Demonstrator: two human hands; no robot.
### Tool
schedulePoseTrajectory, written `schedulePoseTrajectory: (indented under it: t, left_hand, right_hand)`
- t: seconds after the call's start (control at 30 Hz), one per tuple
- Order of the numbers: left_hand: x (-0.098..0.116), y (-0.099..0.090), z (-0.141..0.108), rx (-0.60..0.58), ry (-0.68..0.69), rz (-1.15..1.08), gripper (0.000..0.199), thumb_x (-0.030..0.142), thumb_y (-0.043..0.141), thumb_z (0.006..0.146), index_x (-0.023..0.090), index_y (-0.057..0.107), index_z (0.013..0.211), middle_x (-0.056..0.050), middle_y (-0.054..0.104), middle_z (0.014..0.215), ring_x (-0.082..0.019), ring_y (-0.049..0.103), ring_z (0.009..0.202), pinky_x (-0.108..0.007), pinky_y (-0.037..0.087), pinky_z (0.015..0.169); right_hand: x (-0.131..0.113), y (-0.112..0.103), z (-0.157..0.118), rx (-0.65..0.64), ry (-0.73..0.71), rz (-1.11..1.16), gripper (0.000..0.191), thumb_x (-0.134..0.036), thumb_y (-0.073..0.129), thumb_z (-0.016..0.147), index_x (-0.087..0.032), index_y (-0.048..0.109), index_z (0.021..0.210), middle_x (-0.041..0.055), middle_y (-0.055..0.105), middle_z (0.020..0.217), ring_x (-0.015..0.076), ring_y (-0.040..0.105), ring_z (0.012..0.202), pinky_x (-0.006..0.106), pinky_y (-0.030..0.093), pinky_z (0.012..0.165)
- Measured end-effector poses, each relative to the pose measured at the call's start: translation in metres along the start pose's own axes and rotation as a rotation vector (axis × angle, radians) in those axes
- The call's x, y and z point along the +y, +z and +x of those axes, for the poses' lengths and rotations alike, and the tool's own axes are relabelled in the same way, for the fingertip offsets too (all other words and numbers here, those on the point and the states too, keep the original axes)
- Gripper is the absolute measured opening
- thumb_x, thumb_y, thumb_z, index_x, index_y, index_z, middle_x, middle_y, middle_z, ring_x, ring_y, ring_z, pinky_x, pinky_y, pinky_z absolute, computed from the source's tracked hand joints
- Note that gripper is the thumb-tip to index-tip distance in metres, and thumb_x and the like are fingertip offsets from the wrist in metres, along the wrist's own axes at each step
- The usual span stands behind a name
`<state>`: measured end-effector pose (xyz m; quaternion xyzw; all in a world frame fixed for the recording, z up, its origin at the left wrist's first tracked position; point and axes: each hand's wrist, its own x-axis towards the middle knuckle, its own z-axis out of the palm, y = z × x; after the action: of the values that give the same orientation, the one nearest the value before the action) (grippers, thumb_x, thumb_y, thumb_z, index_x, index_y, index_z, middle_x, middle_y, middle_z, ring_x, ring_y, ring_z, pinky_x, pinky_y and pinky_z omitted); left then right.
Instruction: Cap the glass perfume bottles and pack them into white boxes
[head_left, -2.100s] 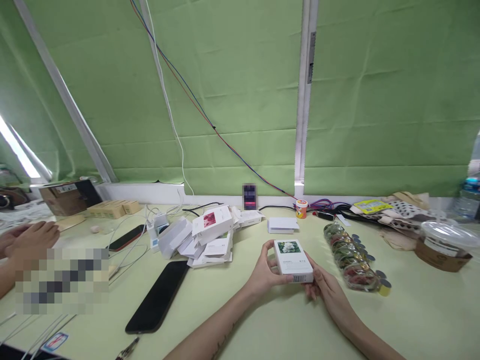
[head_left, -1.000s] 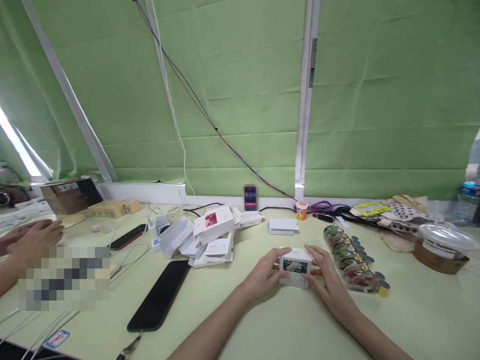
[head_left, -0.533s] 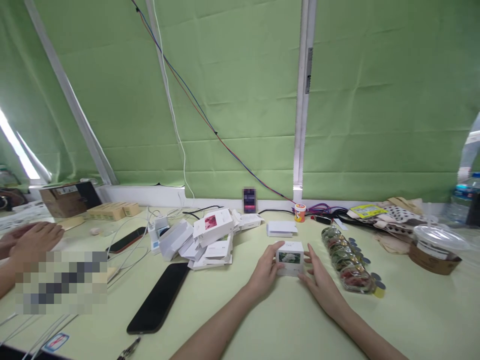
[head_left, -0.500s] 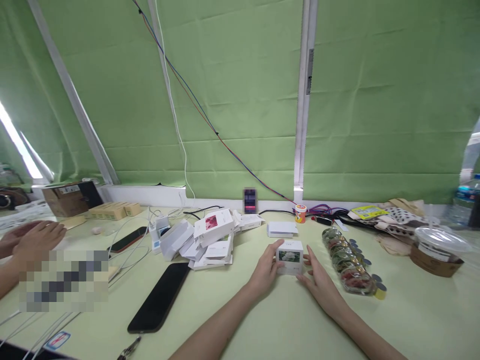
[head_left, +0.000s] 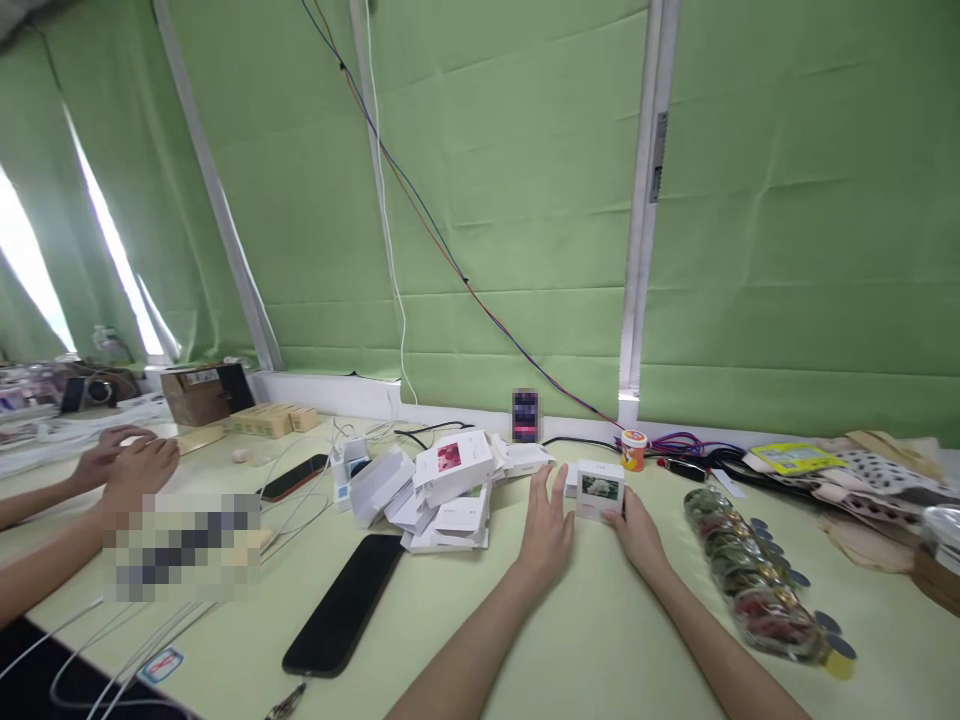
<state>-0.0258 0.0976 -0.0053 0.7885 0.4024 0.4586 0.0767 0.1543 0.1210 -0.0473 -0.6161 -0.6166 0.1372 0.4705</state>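
A small white box [head_left: 600, 490] with a picture of white flowers on its front stands upright on the table. My right hand [head_left: 640, 532] grips its right side, with the thumb at the lower front corner. To the left of the box is my left hand [head_left: 547, 530], its fingers spread and apart from the box. Just behind, a white box [head_left: 571, 478] shows in part; the flower box hides the rest. Flat white cartons [head_left: 461, 515], partly folded, lie piled to the left, with a pink-flower box [head_left: 454, 468] on top.
A black phone [head_left: 345, 605] lies left of my arms. Clear round packs [head_left: 742, 570] form a row on the right, beside several small discs. An orange-labelled tub [head_left: 634, 450] and a propped phone [head_left: 526, 415] stand at the back. Another person's hands [head_left: 139, 470] are far left.
My left hand has let go of the flower box and opened. The box has moved farther back, in front of the white box behind it. My view has turned left.
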Motion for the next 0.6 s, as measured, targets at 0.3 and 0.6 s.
schedulePoseTrajectory:
  t: [0.3,0.6]
  left_hand:
    - [-0.02,-0.131,0.046,-0.113,-0.228,0.635,0.1,0.043,0.07,0.068,0.019,0.016,0.149,-0.019,0.025,0.153,-0.04,0.001,0.145,-0.062,-0.001,0.111]
    - [-0.043,-0.177,0.065,-0.305,-0.317,0.672,0.102,0.035,0.07,0.062,0.018,0.017,0.148,-0.022,0.044,0.141,-0.041,0.02,0.141,-0.066,0.006,0.108]
  right_hand:
    - [0.005,0.008,0.013,0.149,0.077,-0.077,0.031,-0.03,0.059,0.092,-0.018,0.057,0.121,0.0079,0.06,0.123,0.0223,0.062,0.102,0.043,0.053,0.085]
    - [-0.01,-0.008,-0.057,0.098,0.1,0.121,0.029,-0.029,0.053,0.08,-0.019,0.05,0.107,0.005,0.057,0.086,0.0272,0.062,0.085,0.04,0.05,0.078]
